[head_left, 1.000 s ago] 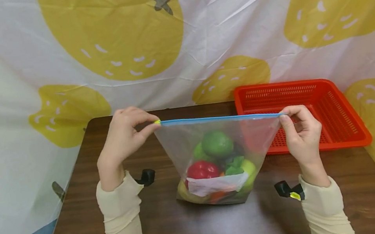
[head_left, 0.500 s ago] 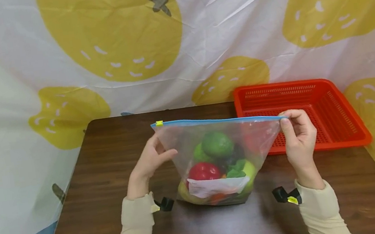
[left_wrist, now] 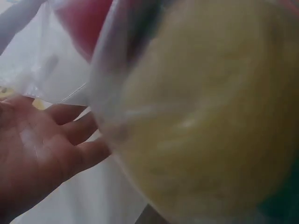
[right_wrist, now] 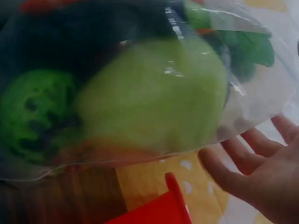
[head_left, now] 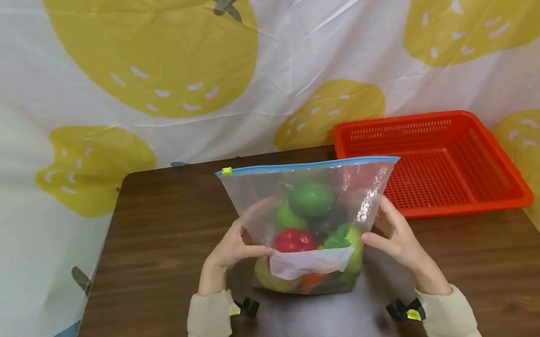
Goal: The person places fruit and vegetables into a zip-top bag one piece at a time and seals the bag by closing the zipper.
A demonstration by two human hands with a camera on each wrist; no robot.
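A clear zip bag (head_left: 257, 184) with a blue strip along its top stands on the table. Its yellow slider (head_left: 227, 171) sits at the left end. Through the plastic show a red, round, glossy piece (head_left: 293, 240), a green fruit-like piece (head_left: 311, 198) and a yellowish-green piece (right_wrist: 159, 93). A large yellow piece (left_wrist: 210, 112) fills the left wrist view. My left hand (head_left: 232, 250) is at the bag's left side, fingers extended behind it, thumb in front. My right hand (head_left: 402, 239) is at the right side, fingers spread and partly behind the plastic.
A red perforated basket (head_left: 520, 181) stands at the back right of the brown wooden table (head_left: 158, 251). Behind the table hangs a white cloth (head_left: 224, 134) with yellow fruit prints.
My left hand let go of the slider end and moved down to the bag's left side. My right hand released the blue strip's right end and lowered to the right side.
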